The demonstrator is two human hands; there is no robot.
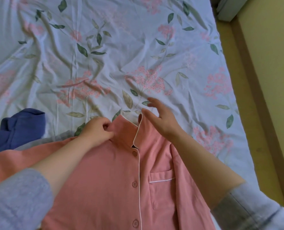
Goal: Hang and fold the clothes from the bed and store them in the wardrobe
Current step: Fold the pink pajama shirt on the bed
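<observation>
A pink shirt (114, 180) is shown laid buttoned at the near edge of the bed (138, 47), its collar (124, 128) pinched by the left hand (96, 130). The right hand (161, 117) is held over the collar's other tip, fingers spread, gripping nothing. A blue garment (16, 130) is bunched near the left edge; rumpled sheet extends to the far and right edges.

One head-worn view looks steeply down onto the bed (114, 52) from close above

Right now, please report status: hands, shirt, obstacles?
Left hand pinches pink shirt at collar. Right hand open, by collar. Blue garment lies beside, left.
</observation>
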